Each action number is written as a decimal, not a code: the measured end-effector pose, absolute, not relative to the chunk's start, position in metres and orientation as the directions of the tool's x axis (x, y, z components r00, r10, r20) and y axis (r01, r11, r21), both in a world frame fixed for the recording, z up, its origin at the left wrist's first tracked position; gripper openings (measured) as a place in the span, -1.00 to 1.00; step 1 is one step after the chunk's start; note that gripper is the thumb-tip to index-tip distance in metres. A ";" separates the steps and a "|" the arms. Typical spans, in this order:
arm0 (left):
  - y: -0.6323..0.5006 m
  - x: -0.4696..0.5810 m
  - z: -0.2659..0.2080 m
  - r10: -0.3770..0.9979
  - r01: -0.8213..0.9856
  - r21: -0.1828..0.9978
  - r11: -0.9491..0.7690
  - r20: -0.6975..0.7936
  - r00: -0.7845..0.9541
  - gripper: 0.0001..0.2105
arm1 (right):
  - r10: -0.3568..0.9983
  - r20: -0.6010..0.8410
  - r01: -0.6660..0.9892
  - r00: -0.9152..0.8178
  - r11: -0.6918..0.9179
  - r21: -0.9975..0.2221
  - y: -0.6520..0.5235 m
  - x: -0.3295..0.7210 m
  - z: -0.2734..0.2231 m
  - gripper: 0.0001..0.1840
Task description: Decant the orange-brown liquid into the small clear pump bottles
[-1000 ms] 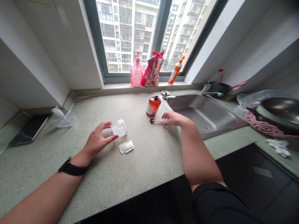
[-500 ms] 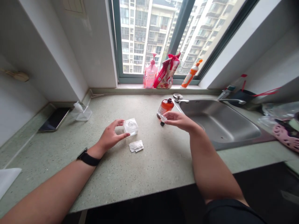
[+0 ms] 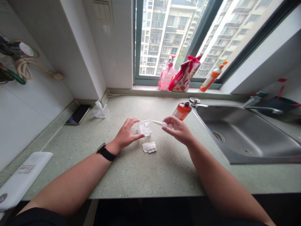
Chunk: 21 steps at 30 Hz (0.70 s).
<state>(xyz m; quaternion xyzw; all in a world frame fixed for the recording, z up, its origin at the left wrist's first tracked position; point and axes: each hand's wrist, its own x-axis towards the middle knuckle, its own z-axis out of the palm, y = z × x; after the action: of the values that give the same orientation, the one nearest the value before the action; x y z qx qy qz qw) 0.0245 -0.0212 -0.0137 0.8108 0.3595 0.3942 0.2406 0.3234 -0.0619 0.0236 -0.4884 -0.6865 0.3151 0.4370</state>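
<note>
An amber bottle with a black neck [image 3: 182, 110] stands just behind the right hand, which covers its lower part. A folded white paper piece [image 3: 149, 147] lies in front of the clear, square, block-shaped container [image 3: 145, 128]. Farther left are a black flat phone [image 3: 78, 114] and a small clear plastic box [image 3: 101, 112].

The left hand [image 3: 129, 133] is curved wide around the container's left side, thumb and fingers touching it. The right hand [image 3: 176, 128] pinches a whitish, thin-tipped dropper [image 3: 160, 123] narrowly, its tip at the container's top right edge; whether they touch is unclear.

The speckled pale-green tabletop [image 3: 150, 175] meets a stainless-steel sink [image 3: 246, 131] at right, below a green-framed window [image 3: 137, 40].
</note>
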 end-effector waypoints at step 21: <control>-0.024 0.026 -0.010 0.756 0.413 0.639 -0.649 0.475 0.451 -0.41 | 0.823 0.550 0.406 -0.141 0.555 -0.726 -0.074 0.296 0.043 -0.71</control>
<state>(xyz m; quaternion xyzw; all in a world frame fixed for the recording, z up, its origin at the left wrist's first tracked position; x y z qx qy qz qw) 0.0255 -0.0243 -0.0096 0.8223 0.3552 0.3849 0.2226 0.2961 -0.0741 0.0426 -0.4232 -0.7260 0.2087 0.5002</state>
